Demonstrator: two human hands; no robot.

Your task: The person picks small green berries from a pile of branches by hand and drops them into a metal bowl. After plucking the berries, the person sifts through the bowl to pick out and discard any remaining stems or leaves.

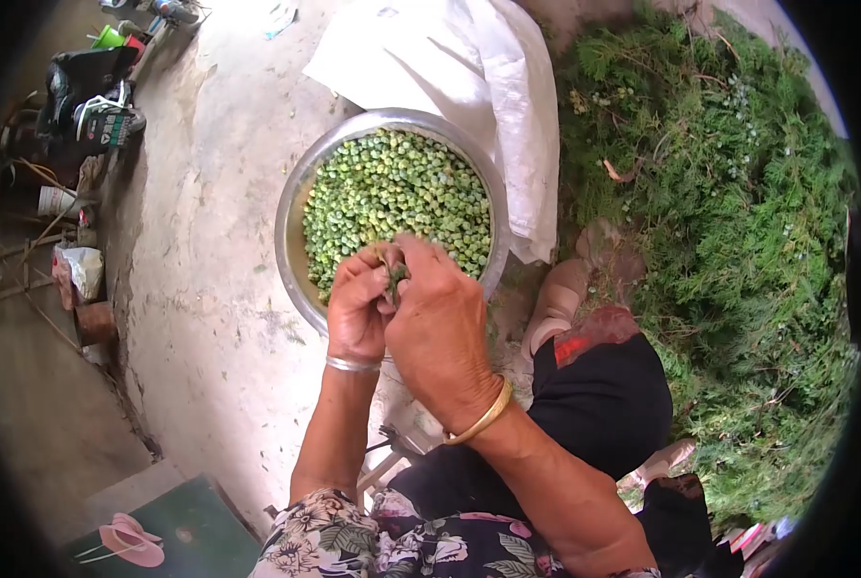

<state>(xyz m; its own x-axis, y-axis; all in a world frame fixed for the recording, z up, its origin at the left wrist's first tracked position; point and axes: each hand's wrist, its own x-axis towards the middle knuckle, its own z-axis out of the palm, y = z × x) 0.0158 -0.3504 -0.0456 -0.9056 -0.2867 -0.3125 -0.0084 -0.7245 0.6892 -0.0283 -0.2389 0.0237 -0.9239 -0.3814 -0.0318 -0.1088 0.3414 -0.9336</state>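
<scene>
A wide metal basin (289, 217) holds a heap of small green cones (392, 188). Over its near edge my two hands meet, fingertips close together. My left hand (358, 303), with a silver bracelet at the wrist, is closed in a pinch on a small green sprig (396, 279). My right hand (440, 332), with a gold bracelet, has its fingers curled around the same sprig from the other side, partly blurred. The fingers hide part of the sprig.
A white sack (527, 125) lies against the basin's far right side. Cut green branches (729, 260) are piled on the right, beside my legs and feet. Tools and containers stand at the left wall. A pink object (132, 541) rests on a green surface (199, 535) at bottom left.
</scene>
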